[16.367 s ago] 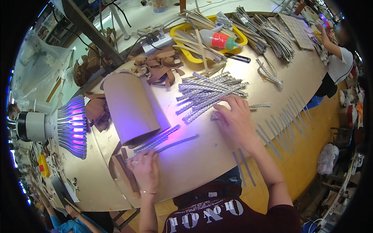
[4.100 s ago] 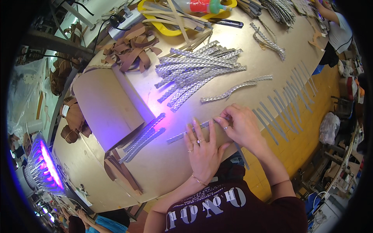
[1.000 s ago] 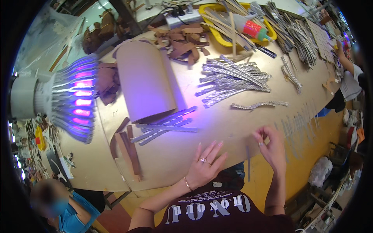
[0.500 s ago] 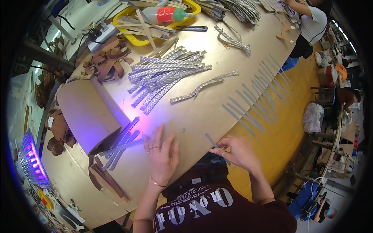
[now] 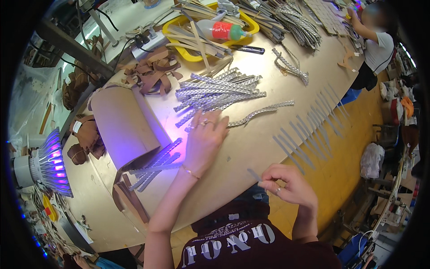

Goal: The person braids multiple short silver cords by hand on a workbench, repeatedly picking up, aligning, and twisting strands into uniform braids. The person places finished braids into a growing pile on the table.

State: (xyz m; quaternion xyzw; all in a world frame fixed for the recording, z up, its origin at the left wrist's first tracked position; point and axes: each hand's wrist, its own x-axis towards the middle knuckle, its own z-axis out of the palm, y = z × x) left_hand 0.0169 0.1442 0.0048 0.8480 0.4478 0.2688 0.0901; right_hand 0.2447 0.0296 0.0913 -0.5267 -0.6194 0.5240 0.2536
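My left hand lies over the near edge of a pile of silvery braided straps, fingers stretched forward and slightly bent. Its fingertips reach the straps; whatever is under the palm is hidden. Beside those fingers, a single braided strap points off to the right. At the table's near edge my right hand pinches a short flat grey strip between thumb and fingers. A row of similar grey strips lies along the table edge, their ends jutting over it.
Left of my hands stands a curved brown board with several braided straps at its mouth. A purple-lit lamp is at far left. Farther back are brown leather scraps and a yellow tray with a bottle. Another person works at far right.
My left hand has moved forward from the bare table near the board to the pile of braided straps. My right hand still pinches the grey strip. The view has shifted a little.
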